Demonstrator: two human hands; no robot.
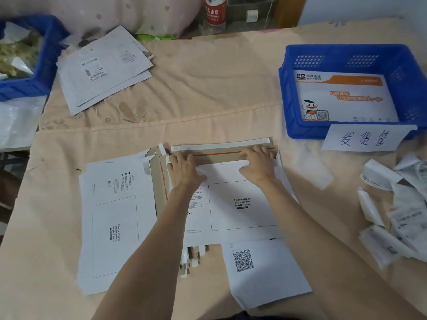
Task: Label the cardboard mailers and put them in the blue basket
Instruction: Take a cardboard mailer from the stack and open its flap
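Both hands on the top mailer point(242, 204), centre of the table point(208, 88), on top of a messy stack of mailers. Left hand point(182, 168) and right hand point(258, 162) lie palm down along the fold at the mailer's far edge, fingers fairly straight, pressing on the brown flap point(221, 153) with its red tear strip and white adhesive liner. Neither hand grips anything as far as I can see; fingertips are partly blurred.

Waybill box on the mailer's white face is blank, no label stuck there.

Second mailer point(115, 222) lies left of it, turned sideways, also blank. A sheet with a QR code point(265, 269) sits at the near edge, partly under the top mailer.

Blue basket point(288, 93) far right, paper tag with handwriting on its front wall; one white-and-orange mailer lies flat inside.

Crumpled label backings point(392, 204) piled at the right edge. Another pile of printed mailers point(101, 68) far left, beside a second blue bin point(46, 72).
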